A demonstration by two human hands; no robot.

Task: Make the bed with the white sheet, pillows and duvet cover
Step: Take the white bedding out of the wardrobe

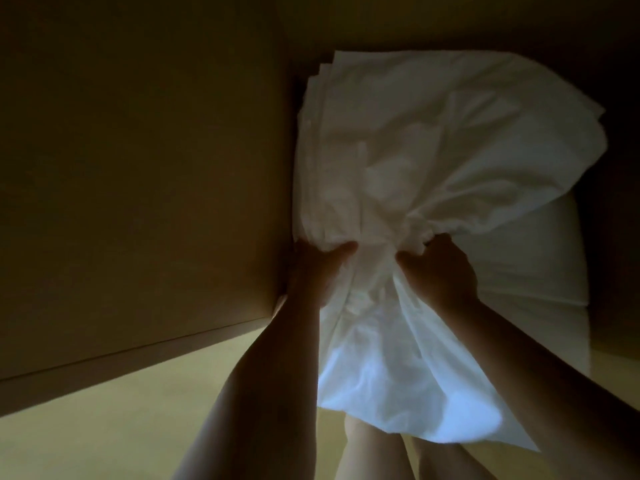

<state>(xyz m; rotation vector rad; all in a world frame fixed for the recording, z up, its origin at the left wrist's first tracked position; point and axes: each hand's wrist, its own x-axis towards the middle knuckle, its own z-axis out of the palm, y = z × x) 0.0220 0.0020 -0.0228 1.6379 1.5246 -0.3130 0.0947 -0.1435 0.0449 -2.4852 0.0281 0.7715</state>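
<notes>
On my far left I see a dim wall [138,168] meeting a pale floor [104,427]. Next comes the left hand [317,268], thumb and fingers curled into a bunched fold of the white sheet [415,161]. The sheet is lifted in front of me, billowing up and away from both hands, its lower edge hanging down over bare legs [367,452] (the light is poor, so creases blur). The right hand [440,268] grips the same gathered cloth just beside the left. Behind it, further right, lies a white pillow [533,258].
</notes>
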